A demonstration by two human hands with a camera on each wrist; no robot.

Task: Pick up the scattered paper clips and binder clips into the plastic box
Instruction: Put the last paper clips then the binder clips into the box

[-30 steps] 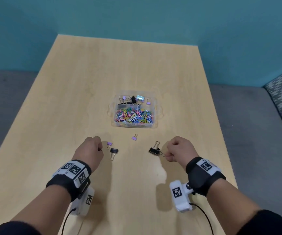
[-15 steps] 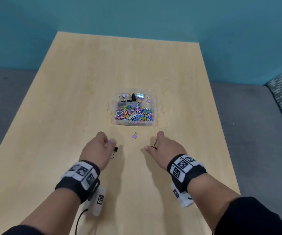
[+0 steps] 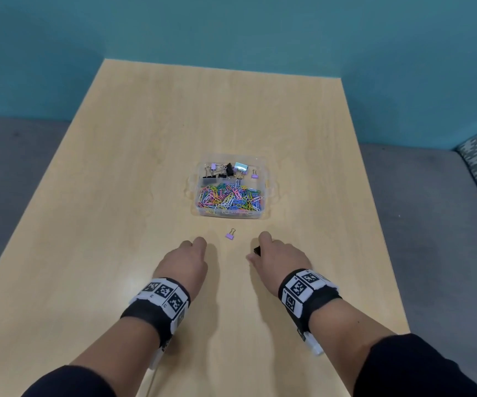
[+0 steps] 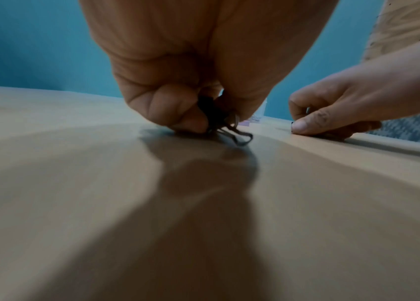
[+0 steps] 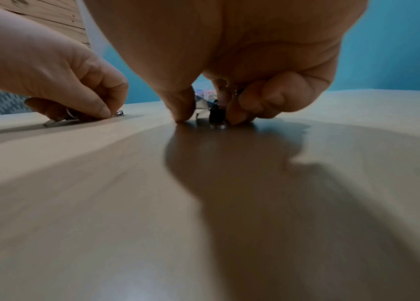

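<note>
I have nearly everything in the plastic box [image 3: 265,181] already: coloured paper clips [image 3: 230,198] fill its near compartment and several binder clips [image 3: 227,169] lie in the far one. What is left sits on the counter [image 3: 117,196] just short of the box. My left hand [image 3: 184,260] has its fingers [image 4: 177,110] curled around a black binder clip [image 4: 219,120] that touches the counter. My right hand [image 3: 280,257] pinches another black clip [image 5: 216,115], also down on the surface. A small purple binder clip [image 3: 230,235] lies untouched between the hands. By my reckoning, three clips remain to be dropped in.
</note>
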